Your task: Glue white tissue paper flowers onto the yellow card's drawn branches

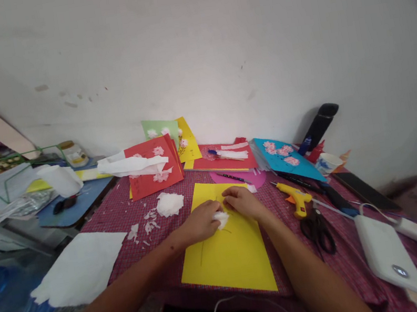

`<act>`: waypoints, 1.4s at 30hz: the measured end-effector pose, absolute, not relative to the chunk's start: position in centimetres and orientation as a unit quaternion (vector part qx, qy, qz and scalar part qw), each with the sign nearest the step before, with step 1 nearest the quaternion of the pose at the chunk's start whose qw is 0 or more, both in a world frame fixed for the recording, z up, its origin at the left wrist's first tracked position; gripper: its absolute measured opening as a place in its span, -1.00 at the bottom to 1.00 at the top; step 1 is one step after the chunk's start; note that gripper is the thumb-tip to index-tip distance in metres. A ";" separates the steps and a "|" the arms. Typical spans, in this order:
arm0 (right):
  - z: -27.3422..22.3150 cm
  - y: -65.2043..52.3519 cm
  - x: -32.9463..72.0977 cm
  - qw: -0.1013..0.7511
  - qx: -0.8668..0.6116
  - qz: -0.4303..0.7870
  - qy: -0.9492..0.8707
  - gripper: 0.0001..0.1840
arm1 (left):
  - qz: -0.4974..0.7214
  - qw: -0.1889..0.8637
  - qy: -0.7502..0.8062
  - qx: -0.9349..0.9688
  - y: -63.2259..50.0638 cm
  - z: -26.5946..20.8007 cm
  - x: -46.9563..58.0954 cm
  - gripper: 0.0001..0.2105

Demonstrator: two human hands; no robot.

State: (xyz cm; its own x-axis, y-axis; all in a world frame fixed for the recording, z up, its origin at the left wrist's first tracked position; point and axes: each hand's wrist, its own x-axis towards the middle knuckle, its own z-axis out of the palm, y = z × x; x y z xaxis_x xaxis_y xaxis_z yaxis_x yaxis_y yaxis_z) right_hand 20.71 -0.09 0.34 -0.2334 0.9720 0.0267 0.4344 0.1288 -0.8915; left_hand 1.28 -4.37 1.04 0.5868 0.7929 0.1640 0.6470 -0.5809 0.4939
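- The left hand [202, 222] is closed on a small wad of white tissue paper [222, 220], pinched between thumb and fingers over the upper half of a yellow sheet [235, 266].
- The right hand [243, 203] is just beside it, over the sheet's upper right part, fingers curled; whether they grip anything cannot be told.
- Thin dark lines [202, 255] mark the yellow sheet, which lies flat near the front edge of a surface [117, 211] covered in checked cloth.
- Left of the sheet sit a crumpled white tissue piece [170, 204] and torn scraps [151, 225]; farther left, a large white tissue sheet [83, 267] partly overhangs the edge.
- Behind these, a red card [150, 187] with pale pink tissue flowers has a long white tissue strip [130, 165] across it.
- Beside that card, a green card [165, 126] and a yellow card [191, 151] bear more flowers.
- Beyond the right hand, a black pen [233, 177] lies on purple paper [259, 178].
- To the right are a blue card [308, 166] with pink flowers, a paper cup [328, 162], a yellow glue gun [299, 198], black-handled scissors [317, 231] and a white power bank [387, 254].
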 end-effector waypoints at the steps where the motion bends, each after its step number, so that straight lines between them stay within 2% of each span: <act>1: 0.3 -0.1 20.7 0.332 -0.524 0.401 -0.674 -0.76 | 0.189 0.196 0.412 0.870 -4.4 1.0 1.3 -0.76; 6: 0.2 0.0 20.7 0.326 -0.524 0.425 -0.663 -0.77 | 0.211 0.196 0.395 0.873 -4.5 0.8 1.4 -0.71; 12: 0.3 -0.5 20.2 0.321 -0.477 0.538 -0.616 -0.69 | 0.240 0.188 0.372 0.877 -5.2 0.5 1.5 -0.69; 22: 1.1 -1.4 19.5 0.279 -0.437 0.593 -0.617 -0.71 | 0.281 0.158 0.394 0.861 -5.7 0.5 1.2 -0.52; 31: 0.7 -1.0 20.0 0.283 -0.400 0.623 -0.609 -0.70 | 0.278 0.207 0.432 0.833 -5.0 -0.8 1.0 -0.45; 35: 1.1 -1.0 20.2 0.309 -0.403 0.615 -0.604 -0.70 | 0.294 0.236 0.405 0.833 -5.0 -1.0 1.2 -0.52; 39: 1.3 -0.7 20.4 0.362 -0.446 0.583 -0.575 -0.73 | 0.305 0.256 0.392 0.829 -5.3 -1.0 1.1 -0.40; 42: 1.3 -0.6 20.2 0.368 -0.466 0.582 -0.555 -0.74 | 0.313 0.288 0.404 0.810 -5.6 -0.7 1.0 -0.41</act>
